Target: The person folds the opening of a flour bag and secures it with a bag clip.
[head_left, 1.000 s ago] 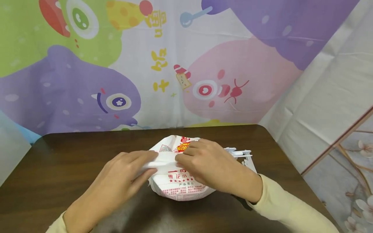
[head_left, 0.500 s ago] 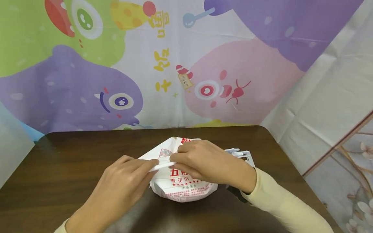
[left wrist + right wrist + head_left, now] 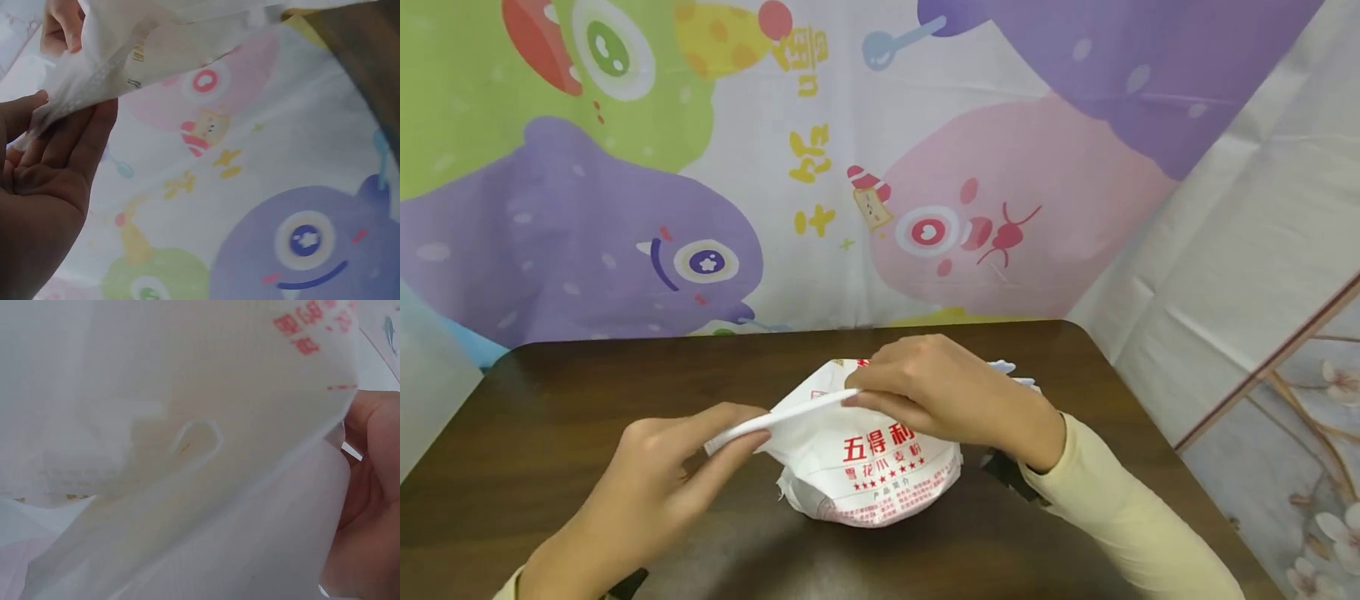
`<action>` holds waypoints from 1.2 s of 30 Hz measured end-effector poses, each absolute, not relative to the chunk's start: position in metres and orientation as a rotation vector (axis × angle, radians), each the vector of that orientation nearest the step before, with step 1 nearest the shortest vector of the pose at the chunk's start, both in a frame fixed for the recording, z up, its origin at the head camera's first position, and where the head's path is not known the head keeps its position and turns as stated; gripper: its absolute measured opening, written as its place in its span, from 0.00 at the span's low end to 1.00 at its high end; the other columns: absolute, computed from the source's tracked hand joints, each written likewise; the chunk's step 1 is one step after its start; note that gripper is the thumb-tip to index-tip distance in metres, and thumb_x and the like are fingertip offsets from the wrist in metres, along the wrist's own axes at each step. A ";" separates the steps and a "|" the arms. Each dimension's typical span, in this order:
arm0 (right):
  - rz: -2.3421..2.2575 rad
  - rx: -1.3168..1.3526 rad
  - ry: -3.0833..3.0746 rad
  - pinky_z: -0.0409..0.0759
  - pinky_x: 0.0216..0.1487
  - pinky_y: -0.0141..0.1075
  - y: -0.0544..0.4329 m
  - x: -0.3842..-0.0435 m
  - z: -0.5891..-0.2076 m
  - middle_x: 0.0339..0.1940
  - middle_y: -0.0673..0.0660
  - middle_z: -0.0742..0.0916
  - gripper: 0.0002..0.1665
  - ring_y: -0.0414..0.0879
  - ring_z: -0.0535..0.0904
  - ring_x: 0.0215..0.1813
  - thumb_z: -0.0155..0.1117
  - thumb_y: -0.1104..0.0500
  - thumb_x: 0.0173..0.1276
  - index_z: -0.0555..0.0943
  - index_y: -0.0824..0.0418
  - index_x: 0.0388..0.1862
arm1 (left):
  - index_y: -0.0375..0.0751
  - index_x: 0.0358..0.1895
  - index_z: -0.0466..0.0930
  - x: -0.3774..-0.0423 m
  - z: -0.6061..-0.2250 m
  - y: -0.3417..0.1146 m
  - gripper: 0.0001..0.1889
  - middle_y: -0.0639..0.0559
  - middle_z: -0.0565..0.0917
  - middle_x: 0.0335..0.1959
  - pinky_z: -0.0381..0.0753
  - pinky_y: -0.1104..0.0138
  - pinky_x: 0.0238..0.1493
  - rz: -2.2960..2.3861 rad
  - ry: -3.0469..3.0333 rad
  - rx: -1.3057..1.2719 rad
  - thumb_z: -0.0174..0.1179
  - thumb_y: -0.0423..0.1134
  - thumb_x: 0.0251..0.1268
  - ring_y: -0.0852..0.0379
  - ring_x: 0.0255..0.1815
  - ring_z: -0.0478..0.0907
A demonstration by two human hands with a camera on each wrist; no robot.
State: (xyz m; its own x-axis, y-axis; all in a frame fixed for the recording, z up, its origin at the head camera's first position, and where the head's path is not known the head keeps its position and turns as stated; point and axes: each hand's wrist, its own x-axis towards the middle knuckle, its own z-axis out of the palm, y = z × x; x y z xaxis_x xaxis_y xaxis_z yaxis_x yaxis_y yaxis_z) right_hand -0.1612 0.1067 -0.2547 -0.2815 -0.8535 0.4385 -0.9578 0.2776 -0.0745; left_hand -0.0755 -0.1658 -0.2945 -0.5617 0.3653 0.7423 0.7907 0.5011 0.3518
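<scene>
A white flour bag (image 3: 887,483) with red Chinese lettering sits on the table in the head view, its base rounded and full. Its upper edge is gathered into a flat white fold. My left hand (image 3: 677,467) pinches the left end of that fold between thumb and fingers. Further along, my right hand (image 3: 955,400) grips the fold near the middle of the bag, covering part of the print. Up close in the left wrist view, the bag's cloth (image 3: 150,44) stretches slanting up from my left fingers. The bag's pale side (image 3: 187,475) fills most of the right wrist view.
Behind my right hand, pale plastic pieces (image 3: 1002,367) poke out, mostly hidden. The dark wooden table (image 3: 625,375) ends at a cartoon-printed cloth (image 3: 820,283). To the right stands a panel with printed flowers (image 3: 1337,533).
My left hand has moved left and slightly down, drawing the fold out longer. My right hand has risen slightly. More red lettering on the bag's front now shows.
</scene>
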 end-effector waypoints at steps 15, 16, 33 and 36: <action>0.238 1.536 -2.089 0.67 0.27 0.31 0.111 -0.152 -0.256 0.16 0.46 0.70 0.18 0.40 0.63 0.21 0.67 0.51 0.69 0.76 0.54 0.21 | 0.52 0.42 0.85 -0.078 -0.314 -0.182 0.19 0.63 0.85 0.30 0.71 0.79 0.21 -1.107 -2.267 -0.825 0.67 0.21 0.56 0.73 0.20 0.69; 0.195 1.516 -2.074 0.69 0.27 0.32 0.113 -0.150 -0.256 0.17 0.46 0.71 0.17 0.40 0.64 0.21 0.67 0.51 0.69 0.77 0.54 0.22 | 0.53 0.42 0.85 -0.078 -0.315 -0.182 0.19 0.64 0.84 0.30 0.71 0.79 0.20 -1.107 -2.272 -0.824 0.67 0.21 0.56 0.74 0.19 0.69; 0.013 1.321 -2.085 0.74 0.37 0.37 0.109 -0.137 -0.266 0.18 0.47 0.81 0.25 0.46 0.76 0.26 0.64 0.37 0.67 0.76 0.55 0.23 | 0.55 0.41 0.85 -0.073 -0.313 -0.179 0.19 0.66 0.83 0.29 0.72 0.79 0.24 -1.031 -2.309 -0.784 0.68 0.22 0.55 0.73 0.22 0.70; 0.004 1.305 -2.113 0.72 0.31 0.36 0.105 -0.141 -0.266 0.14 0.46 0.77 0.25 0.44 0.72 0.21 0.66 0.39 0.68 0.73 0.55 0.21 | 0.54 0.42 0.84 -0.072 -0.313 -0.178 0.20 0.66 0.84 0.30 0.73 0.79 0.26 -1.014 -2.310 -0.794 0.69 0.22 0.53 0.73 0.23 0.72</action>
